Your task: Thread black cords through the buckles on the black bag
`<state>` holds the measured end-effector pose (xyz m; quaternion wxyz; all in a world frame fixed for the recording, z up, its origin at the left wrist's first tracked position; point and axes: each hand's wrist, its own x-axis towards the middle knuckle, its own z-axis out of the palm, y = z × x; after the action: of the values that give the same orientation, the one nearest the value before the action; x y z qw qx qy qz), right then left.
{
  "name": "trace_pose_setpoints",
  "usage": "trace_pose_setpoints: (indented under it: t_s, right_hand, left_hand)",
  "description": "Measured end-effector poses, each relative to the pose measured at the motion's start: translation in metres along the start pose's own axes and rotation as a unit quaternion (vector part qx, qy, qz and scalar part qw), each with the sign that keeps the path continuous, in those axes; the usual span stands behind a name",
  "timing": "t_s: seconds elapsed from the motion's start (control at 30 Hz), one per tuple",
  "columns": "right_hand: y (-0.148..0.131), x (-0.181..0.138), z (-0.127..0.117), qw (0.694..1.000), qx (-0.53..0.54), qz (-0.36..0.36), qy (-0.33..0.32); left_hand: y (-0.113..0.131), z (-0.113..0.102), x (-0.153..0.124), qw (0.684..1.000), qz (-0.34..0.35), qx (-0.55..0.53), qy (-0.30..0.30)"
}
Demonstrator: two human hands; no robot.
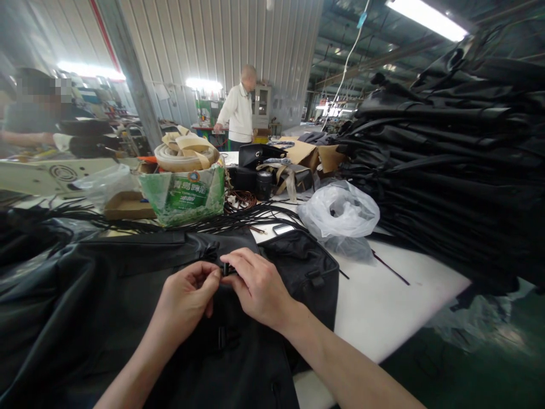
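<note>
A black fabric bag lies on the white table in front of me, on top of more black material. My left hand and my right hand meet over it. Both pinch a small black part, perhaps a clip or cord end, between thumb and fingers. The fingers of both hands are closed around it and hide most of it. A black strap runs down the bag below my hands.
A tall stack of black fabric pieces fills the right side. A clear plastic bag, a green carton with tape rolls, black cords and bags sit behind. One person stands at the back; another sits at the far left.
</note>
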<state>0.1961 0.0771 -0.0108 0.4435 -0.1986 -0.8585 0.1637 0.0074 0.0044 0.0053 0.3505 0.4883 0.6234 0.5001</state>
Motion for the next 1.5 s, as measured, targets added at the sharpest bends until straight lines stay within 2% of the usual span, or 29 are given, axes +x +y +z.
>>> trace_pose_setpoints:
  t_s: [0.13,0.2,0.4,0.57,0.8,1.07,1.23,1.5]
  right_hand:
    - [0.003,0.0,-0.001,0.998,0.06,0.002,0.031]
    - [0.004,0.0,-0.002,0.997,0.073,-0.002,0.037]
    - [0.007,-0.001,-0.003,0.997,0.071,-0.012,0.021]
    - [0.011,-0.001,-0.003,0.996,0.071,-0.049,0.0]
    - [0.013,-0.003,-0.001,0.999,0.04,-0.032,-0.015]
    - [0.01,-0.004,0.0,0.999,0.042,-0.02,-0.028]
    - [0.01,-0.004,-0.001,0.998,0.055,-0.004,-0.013]
    - [0.012,-0.003,-0.001,0.998,0.057,-0.021,-0.021]
  left_hand:
    - [0.003,-0.003,0.001,0.993,-0.032,-0.113,0.005]
    - [0.005,-0.004,0.0,0.989,-0.031,-0.145,-0.013]
    - [0.002,-0.002,0.0,0.994,0.001,-0.035,-0.1]
    - [0.001,-0.004,0.0,0.995,0.035,0.022,-0.088]
    - [0.003,-0.004,0.001,0.991,0.09,0.081,-0.05]
    - [-0.004,-0.006,0.002,0.993,0.059,0.091,-0.044]
    - [0.001,-0.003,-0.001,0.997,0.008,0.049,-0.061]
    - [-0.004,-0.011,0.003,0.996,0.006,0.069,-0.059]
